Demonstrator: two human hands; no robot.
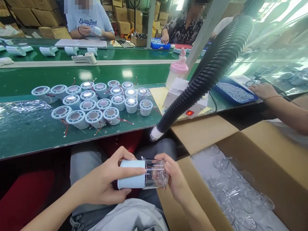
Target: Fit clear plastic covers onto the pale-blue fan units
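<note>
Above my lap, my left hand (115, 179) is wrapped round a light blue cylindrical housing (132, 181), the index finger lying along its side. My right hand (176, 176) grips a clear plastic cup-shaped cover (157, 175) with a ribbed end. The cover's open end meets the housing's right end, and thin wires show through the clear wall. Whether the two parts are fixed together I cannot tell. Just above them hangs the white nozzle (156, 132) of a black corrugated hose (192, 93), apart from both hands.
Several light blue units (95, 117) with red wires stand on the green bench (29, 134). At right, an open cardboard box (190, 192) holds clear covers (233, 189). Behind the hose are a white device (197, 104) and a pink-topped bottle (178, 69). Other people work across and at right.
</note>
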